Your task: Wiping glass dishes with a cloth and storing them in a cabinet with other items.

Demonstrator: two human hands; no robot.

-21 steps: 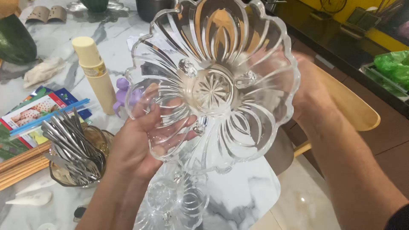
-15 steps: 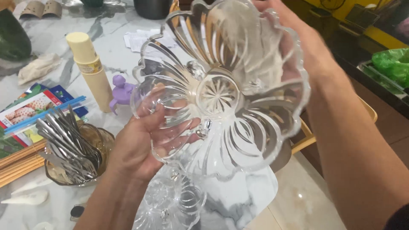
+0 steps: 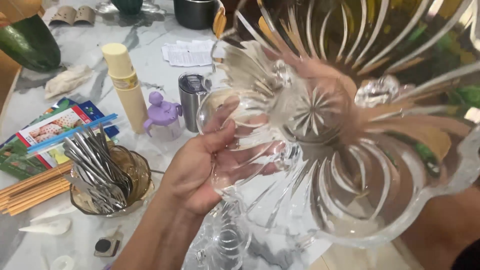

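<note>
A large clear cut-glass bowl (image 3: 350,165) with a scalloped rim and a star-cut base fills the right half of the view, tilted close to the camera. My left hand (image 3: 197,172) grips its left rim, thumb over the edge and fingers showing through the glass. My right forearm (image 3: 445,225) rises from the lower right and passes behind the bowl. My right hand (image 3: 325,75) is only a skin-coloured blur through the glass, so its grip is unclear. A second, similar glass bowl (image 3: 220,242) stands on the marble table directly under the held one.
On the marble table (image 3: 150,65) to the left stand a brown glass bowl of metal cutlery (image 3: 107,175), a cream bottle (image 3: 125,85), a purple-lidded cup (image 3: 164,117) and a steel tumbler (image 3: 192,100). Booklets (image 3: 50,132), wooden sticks (image 3: 30,192), papers (image 3: 187,52) and a green squash (image 3: 30,42) lie around.
The bowl has tipped and come much closer to the camera, now filling the right side. My right hand, earlier at the top rim, is now hidden behind the glass. The left grip is unchanged.
</note>
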